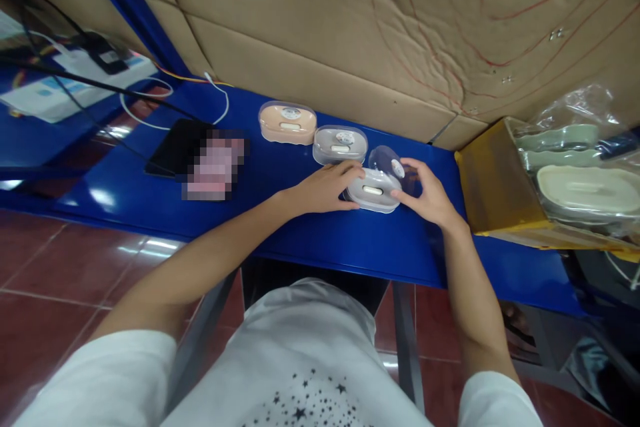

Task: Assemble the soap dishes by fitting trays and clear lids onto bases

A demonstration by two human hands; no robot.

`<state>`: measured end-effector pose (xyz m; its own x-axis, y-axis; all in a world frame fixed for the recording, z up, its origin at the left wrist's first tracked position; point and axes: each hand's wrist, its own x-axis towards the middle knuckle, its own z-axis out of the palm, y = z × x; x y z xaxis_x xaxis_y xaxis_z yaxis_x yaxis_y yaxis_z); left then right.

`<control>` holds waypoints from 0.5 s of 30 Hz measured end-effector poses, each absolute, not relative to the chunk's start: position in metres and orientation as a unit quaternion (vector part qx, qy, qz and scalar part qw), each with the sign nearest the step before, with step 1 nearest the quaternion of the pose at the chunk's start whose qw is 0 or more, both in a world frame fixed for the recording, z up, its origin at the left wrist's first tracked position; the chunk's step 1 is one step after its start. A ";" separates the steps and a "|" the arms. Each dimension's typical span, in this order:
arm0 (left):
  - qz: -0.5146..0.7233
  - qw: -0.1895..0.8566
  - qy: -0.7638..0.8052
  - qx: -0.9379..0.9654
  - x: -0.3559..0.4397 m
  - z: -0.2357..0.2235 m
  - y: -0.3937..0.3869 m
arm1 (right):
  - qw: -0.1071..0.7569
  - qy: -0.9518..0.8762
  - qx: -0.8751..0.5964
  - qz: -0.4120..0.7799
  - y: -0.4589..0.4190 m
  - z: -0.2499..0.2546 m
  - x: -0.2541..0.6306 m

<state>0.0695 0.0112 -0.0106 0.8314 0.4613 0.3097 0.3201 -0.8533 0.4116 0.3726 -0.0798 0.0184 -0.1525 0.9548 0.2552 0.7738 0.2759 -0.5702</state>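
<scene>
On the blue table, a grey oval plastic box [375, 200] with a small white handle bar on top lies between my hands. My left hand [330, 188] grips its left end, fingers on the top and thumb along the near edge. A clear oval lid [384, 159] with a round sticker stands tilted at the box's far right side. My right hand [427, 192] has its fingers closed on the lid's right edge, while the thumb touches the right end of the box. Just behind, a second grey box [340, 147] and a peach box [287, 128] sit under clear lids.
A carton [480, 180] with green and cream plastic boxes in clear film stands at the right. To the left are a blurred-out phone-like object [213, 170], a black item [173, 147], cables and a white power strip [75, 90]. Cardboard [310, 20] walls the back.
</scene>
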 end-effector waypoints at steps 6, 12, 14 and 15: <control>0.210 0.213 0.240 0.924 0.069 -0.013 0.019 | 0.253 -0.792 -0.542 0.125 -0.086 0.025 0.356; 0.214 0.232 0.235 0.919 0.070 -0.016 0.020 | 0.245 -0.795 -0.541 0.120 -0.087 0.020 0.360; 0.207 0.244 0.237 0.917 0.069 -0.017 0.021 | 0.239 -0.800 -0.538 0.118 -0.086 0.018 0.359; 0.202 0.251 0.239 0.916 0.069 -0.017 0.021 | 0.234 -0.804 -0.534 0.117 -0.086 0.017 0.358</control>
